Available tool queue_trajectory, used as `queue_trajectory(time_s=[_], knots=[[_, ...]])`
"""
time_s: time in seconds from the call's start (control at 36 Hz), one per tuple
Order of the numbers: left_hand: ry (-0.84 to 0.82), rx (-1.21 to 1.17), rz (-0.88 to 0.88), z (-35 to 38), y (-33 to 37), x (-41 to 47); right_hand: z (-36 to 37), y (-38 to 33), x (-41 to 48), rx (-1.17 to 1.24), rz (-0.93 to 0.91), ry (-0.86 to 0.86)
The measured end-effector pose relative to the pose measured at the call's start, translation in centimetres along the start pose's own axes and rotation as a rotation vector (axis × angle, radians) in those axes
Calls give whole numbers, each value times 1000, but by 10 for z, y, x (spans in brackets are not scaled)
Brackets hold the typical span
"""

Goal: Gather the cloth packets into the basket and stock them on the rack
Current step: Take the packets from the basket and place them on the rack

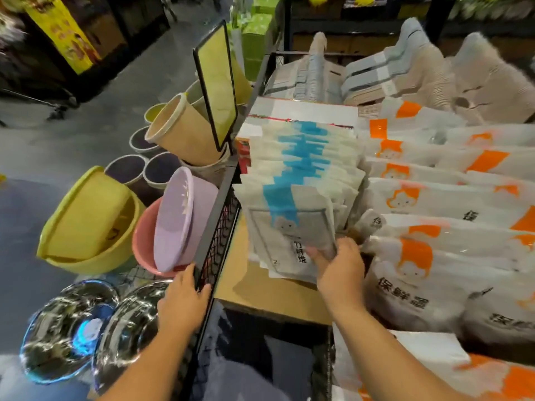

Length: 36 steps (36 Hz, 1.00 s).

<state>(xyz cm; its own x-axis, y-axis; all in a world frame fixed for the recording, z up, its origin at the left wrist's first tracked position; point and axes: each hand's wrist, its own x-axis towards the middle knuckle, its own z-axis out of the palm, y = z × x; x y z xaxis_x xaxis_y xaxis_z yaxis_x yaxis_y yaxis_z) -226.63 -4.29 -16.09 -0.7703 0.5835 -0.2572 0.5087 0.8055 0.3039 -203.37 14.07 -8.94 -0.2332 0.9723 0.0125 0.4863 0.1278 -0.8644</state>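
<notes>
A row of white cloth packets with blue stripes stands upright on the rack shelf, running away from me. My right hand grips the lower edge of the nearest cloth packet at the front of the row. My left hand holds the black wire side panel of the rack, fingers curled over its top edge. No basket is in view.
White packets with orange prints fill the shelf to the right. Grey and beige goods lie at the back. Left of the rack sit plastic basins, tan buckets, steel bowls and a black-framed sign.
</notes>
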Motion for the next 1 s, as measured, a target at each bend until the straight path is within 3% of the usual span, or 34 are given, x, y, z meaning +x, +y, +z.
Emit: queue_trajectory(time_s=[0.08,0.19,0.25,0.44,0.58,0.75,0.83,0.92,1.0], knots=[[-69,-47,8,1,-7,1,8,1,0,-288,-189,91],[-103,-65,-43,2,-9,7,9,5,4,-526,-227,180],[-117,-72,-47,2,-10,7,9,1,5,-524,-212,167],[-150,-127,-41,-5,-8,7,29,-12,5,-221,208,127],[-127,-144,-5,-3,-10,7,48,-19,-7,-218,324,179],[-139,-176,22,5,-18,12,75,-34,-30,79,429,440],[-135,-188,43,7,-21,15,83,-24,-49,379,599,389],[-140,-189,37,8,-23,18,93,-24,-50,857,889,204],[-142,-208,47,6,-22,16,96,-27,-29,1088,978,180]])
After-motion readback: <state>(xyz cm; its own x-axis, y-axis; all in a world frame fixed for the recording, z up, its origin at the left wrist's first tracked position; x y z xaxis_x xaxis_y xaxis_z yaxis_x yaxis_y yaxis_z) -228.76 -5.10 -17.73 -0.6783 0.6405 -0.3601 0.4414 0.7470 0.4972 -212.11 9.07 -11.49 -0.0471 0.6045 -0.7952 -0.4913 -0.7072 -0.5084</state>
